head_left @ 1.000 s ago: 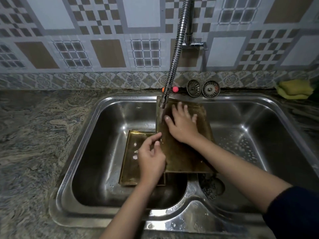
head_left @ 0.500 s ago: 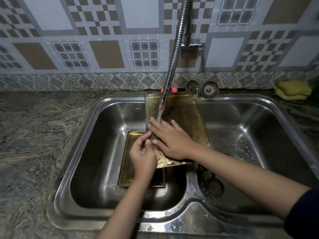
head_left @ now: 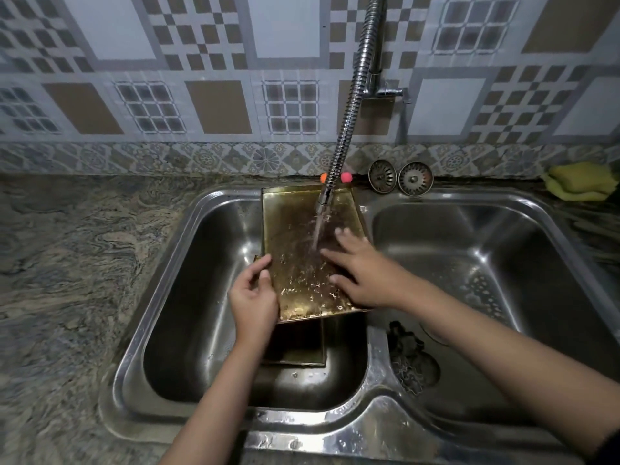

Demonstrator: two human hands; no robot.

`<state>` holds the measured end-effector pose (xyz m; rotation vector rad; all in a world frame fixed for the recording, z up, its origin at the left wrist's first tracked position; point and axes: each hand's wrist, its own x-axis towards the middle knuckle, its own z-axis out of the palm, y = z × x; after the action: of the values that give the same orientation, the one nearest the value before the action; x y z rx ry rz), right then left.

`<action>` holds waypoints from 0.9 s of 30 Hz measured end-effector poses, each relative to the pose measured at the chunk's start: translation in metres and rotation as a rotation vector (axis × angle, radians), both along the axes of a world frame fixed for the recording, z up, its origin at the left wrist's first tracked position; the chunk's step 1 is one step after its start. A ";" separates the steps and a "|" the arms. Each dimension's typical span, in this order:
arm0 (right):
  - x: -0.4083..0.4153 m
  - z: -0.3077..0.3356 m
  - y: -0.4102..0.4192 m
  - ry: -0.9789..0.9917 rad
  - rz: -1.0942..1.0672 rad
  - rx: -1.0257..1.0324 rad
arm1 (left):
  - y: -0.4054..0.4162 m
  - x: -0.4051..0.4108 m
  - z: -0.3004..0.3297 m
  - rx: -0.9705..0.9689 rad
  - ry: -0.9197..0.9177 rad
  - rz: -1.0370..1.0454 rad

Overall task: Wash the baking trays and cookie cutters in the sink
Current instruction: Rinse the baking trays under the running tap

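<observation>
from my head camera: the gold baking tray (head_left: pixel 302 256) leans tilted over the left basin of the steel sink (head_left: pixel 174 263), its far edge up against the sink's back rim, right under the flexible faucet hose (head_left: pixel 352 105). water runs from the nozzle onto the tray's upper face. my left hand (head_left: pixel 253 298) grips the tray's left edge, thumb curled over the top and fingers wrapped around it. my right hand (head_left: pixel 364 271) lies flat on the tray's wet face, fingers straight and spread, beside the stream. a second baking tray (head_left: pixel 298 347) lies on the basin floor beneath the first. cookie cutters (head_left: pixel 411 362) sit piled in the right basin, near the divider. behind the sink, two strainer plugs (head_left: pixel 399 177) stand against the wall, and a yellow sponge (head_left: pixel 578 182) rests at the far right.
</observation>
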<state>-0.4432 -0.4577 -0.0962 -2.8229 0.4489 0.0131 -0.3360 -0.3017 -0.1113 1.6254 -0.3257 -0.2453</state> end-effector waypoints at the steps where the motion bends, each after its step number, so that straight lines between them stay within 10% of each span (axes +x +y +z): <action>1: -0.006 0.001 -0.007 -0.031 -0.053 -0.069 | 0.003 0.004 -0.002 0.023 -0.001 -0.006; 10: -0.017 -0.013 -0.011 -0.401 -0.559 0.815 | 0.005 0.010 -0.019 0.133 0.273 -0.036; 17: -0.003 0.009 0.000 -0.434 -0.523 0.718 | 0.006 0.014 -0.028 0.368 0.322 -0.195; 21: 0.007 0.011 0.020 -0.388 -0.382 0.473 | -0.001 0.014 0.001 0.088 0.237 -0.331; 27: 0.021 0.012 0.040 -0.543 -0.255 0.508 | -0.018 0.011 0.049 -0.185 0.607 -0.574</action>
<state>-0.4223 -0.4173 -0.0846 -2.1363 0.5700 -0.5867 -0.3248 -0.3192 -0.0624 1.1725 -0.3246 -1.0851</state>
